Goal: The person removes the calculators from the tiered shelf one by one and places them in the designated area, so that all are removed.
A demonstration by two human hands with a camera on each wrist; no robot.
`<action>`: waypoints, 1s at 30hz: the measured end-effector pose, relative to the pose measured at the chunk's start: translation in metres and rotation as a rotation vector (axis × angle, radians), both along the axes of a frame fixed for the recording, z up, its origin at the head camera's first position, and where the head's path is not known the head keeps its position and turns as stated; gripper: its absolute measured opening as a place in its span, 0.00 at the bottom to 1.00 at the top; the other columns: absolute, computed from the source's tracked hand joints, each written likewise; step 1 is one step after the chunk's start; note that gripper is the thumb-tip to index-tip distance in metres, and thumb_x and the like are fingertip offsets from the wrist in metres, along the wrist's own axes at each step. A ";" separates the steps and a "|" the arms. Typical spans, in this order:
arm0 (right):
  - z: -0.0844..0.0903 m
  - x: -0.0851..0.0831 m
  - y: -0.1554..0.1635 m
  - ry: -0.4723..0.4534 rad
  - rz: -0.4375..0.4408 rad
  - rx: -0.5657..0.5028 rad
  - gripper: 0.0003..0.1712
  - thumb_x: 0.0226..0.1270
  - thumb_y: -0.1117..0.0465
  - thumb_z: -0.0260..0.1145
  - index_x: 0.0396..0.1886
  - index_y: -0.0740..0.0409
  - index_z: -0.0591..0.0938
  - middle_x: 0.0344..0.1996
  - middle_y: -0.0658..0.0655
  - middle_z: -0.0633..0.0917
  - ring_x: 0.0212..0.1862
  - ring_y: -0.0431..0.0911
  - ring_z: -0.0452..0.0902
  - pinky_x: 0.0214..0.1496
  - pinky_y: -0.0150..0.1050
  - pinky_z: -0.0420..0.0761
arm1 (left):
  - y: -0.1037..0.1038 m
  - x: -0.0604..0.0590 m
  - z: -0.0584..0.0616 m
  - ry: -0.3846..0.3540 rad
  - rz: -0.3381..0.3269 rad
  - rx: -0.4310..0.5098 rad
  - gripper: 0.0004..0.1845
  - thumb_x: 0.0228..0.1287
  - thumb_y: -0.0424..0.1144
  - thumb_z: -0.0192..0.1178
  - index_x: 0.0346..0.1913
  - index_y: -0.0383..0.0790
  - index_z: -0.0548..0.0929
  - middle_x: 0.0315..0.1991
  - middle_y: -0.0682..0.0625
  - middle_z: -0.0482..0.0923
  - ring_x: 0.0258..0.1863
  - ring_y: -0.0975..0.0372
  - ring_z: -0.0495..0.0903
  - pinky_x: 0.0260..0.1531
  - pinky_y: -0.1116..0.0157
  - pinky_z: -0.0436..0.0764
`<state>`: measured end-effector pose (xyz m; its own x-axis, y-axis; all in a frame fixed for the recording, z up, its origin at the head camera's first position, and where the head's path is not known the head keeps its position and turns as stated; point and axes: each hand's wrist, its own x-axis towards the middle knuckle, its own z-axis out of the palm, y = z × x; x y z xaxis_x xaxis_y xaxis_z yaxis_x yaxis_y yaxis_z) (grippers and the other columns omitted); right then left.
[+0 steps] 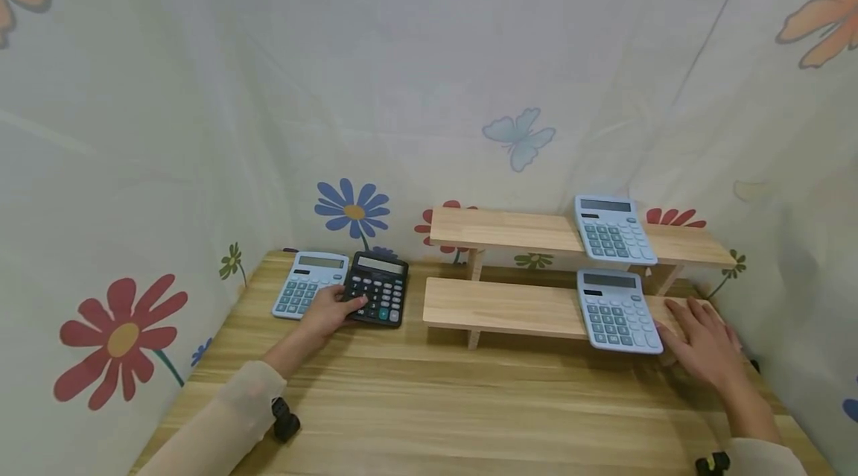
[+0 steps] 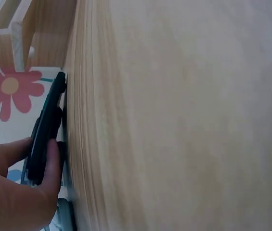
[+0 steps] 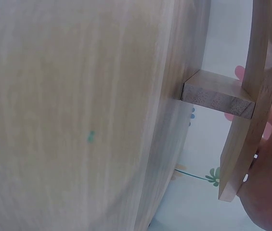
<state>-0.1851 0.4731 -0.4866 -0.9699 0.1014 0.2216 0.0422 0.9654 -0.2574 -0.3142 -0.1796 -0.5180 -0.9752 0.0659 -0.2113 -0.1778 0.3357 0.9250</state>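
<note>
My left hand [image 1: 326, 314] pinches a black calculator [image 1: 379, 284], its thumb on the keys and its other fingers underneath. In the left wrist view that calculator [image 2: 44, 130] is tilted edge-on between thumb and fingers, close to the tabletop. Just left of it a light blue calculator [image 1: 313, 267] lies on the table. Spread fingers of my right hand [image 1: 705, 346] rest on the right end of the lower wooden shelf [image 1: 499, 305]. Its thumb is beside a light blue calculator [image 1: 620, 312] on that shelf; whether they touch I cannot tell. Another light blue calculator [image 1: 615, 230] leans on the upper shelf [image 1: 509, 229].
The two-tier stand has wooden supports, one support [image 3: 217, 94] showing in the right wrist view. It stands at the back of the wooden table [image 1: 469, 409]. A white curtain [image 1: 415, 89] printed with flowers and a butterfly hangs around the table's back and sides.
</note>
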 end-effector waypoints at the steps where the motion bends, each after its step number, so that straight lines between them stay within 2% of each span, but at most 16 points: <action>1: 0.000 0.000 0.000 -0.002 0.001 0.000 0.44 0.81 0.35 0.52 0.77 0.67 0.66 0.76 0.83 0.55 0.76 0.81 0.45 0.70 0.85 0.44 | 0.000 0.002 0.002 0.015 0.002 -0.060 0.39 0.78 0.43 0.65 0.76 0.20 0.61 0.68 0.26 0.73 0.66 0.43 0.79 0.66 0.49 0.80; 4: 0.001 0.000 -0.001 -0.006 0.004 0.001 0.44 0.81 0.35 0.52 0.77 0.67 0.66 0.76 0.83 0.56 0.76 0.81 0.45 0.70 0.85 0.44 | -0.001 0.005 0.005 0.047 0.015 -0.198 0.41 0.77 0.46 0.65 0.77 0.20 0.60 0.70 0.24 0.71 0.69 0.40 0.74 0.72 0.44 0.73; 10: 0.001 0.000 -0.001 -0.005 0.014 0.007 0.44 0.82 0.36 0.51 0.76 0.68 0.66 0.76 0.83 0.56 0.76 0.81 0.46 0.69 0.85 0.46 | -0.002 0.011 0.007 0.121 -0.012 -0.347 0.41 0.75 0.46 0.67 0.74 0.19 0.64 0.67 0.24 0.74 0.67 0.38 0.75 0.70 0.42 0.74; 18: 0.001 0.001 0.000 0.002 0.017 0.011 0.43 0.82 0.36 0.51 0.76 0.68 0.67 0.75 0.84 0.58 0.75 0.82 0.46 0.68 0.85 0.48 | 0.001 0.018 0.017 0.189 -0.036 -0.409 0.36 0.74 0.43 0.68 0.72 0.19 0.68 0.62 0.27 0.79 0.62 0.41 0.80 0.66 0.43 0.78; 21: 0.000 0.001 0.000 -0.007 0.015 0.015 0.43 0.82 0.36 0.51 0.76 0.68 0.66 0.75 0.84 0.57 0.75 0.82 0.47 0.68 0.85 0.48 | 0.001 0.019 0.016 0.197 -0.039 -0.433 0.35 0.74 0.41 0.68 0.71 0.19 0.69 0.62 0.27 0.79 0.62 0.41 0.80 0.67 0.44 0.78; 30: 0.003 0.000 0.000 -0.020 0.000 0.012 0.44 0.82 0.35 0.50 0.77 0.68 0.65 0.76 0.83 0.56 0.76 0.82 0.45 0.69 0.85 0.47 | 0.008 0.018 0.018 0.235 -0.046 -0.593 0.34 0.72 0.38 0.69 0.70 0.18 0.70 0.65 0.24 0.76 0.67 0.36 0.75 0.69 0.41 0.75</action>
